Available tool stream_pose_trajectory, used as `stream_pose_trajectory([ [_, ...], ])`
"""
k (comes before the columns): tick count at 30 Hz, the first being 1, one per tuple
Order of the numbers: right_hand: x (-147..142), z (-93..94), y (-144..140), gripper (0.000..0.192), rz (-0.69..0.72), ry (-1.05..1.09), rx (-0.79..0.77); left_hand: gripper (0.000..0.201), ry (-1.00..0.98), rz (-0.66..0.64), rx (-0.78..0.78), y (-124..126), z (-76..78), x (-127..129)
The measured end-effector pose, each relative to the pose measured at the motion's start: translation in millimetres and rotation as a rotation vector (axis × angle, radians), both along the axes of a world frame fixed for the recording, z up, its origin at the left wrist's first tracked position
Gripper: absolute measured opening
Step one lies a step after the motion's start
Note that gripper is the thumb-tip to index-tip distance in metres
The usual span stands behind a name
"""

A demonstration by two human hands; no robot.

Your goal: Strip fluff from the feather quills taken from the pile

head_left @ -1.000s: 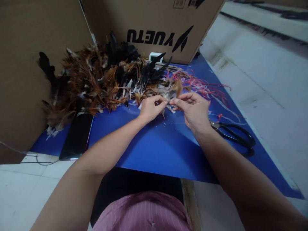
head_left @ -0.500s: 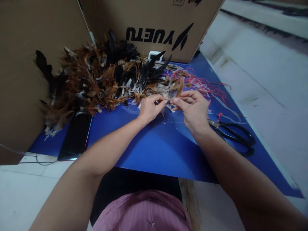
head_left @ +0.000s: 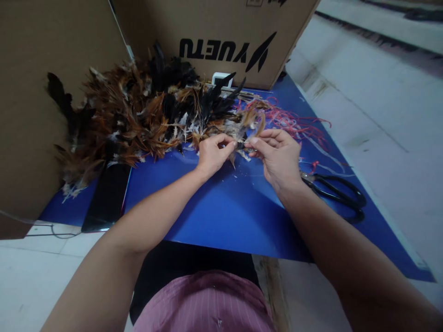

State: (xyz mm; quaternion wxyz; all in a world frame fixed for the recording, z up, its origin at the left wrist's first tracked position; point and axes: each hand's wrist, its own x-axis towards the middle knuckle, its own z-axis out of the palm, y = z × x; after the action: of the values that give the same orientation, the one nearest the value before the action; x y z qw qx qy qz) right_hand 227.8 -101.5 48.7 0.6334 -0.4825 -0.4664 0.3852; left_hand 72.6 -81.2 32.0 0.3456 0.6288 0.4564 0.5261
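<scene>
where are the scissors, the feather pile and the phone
scissors (head_left: pixel 341 196), head view, on the black handle loops
feather pile (head_left: pixel 138 117), head view, on the brown middle of the heap
phone (head_left: pixel 108 198), head view, on its dark screen

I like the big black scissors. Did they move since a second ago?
No. The scissors lie in the same spot on the blue sheet, just behind the right hand; only the camera shifted slightly.
</scene>
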Motion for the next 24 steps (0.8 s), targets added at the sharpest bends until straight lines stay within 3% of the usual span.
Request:
stream_pose_trajectory([
  [24, -1.2, -4.8, 0.8, 0.03, -0.002, -0.027, -0.005, 0.009, 0.134, -0.018, 0.204, -0.9, -5.2, 1.1],
])
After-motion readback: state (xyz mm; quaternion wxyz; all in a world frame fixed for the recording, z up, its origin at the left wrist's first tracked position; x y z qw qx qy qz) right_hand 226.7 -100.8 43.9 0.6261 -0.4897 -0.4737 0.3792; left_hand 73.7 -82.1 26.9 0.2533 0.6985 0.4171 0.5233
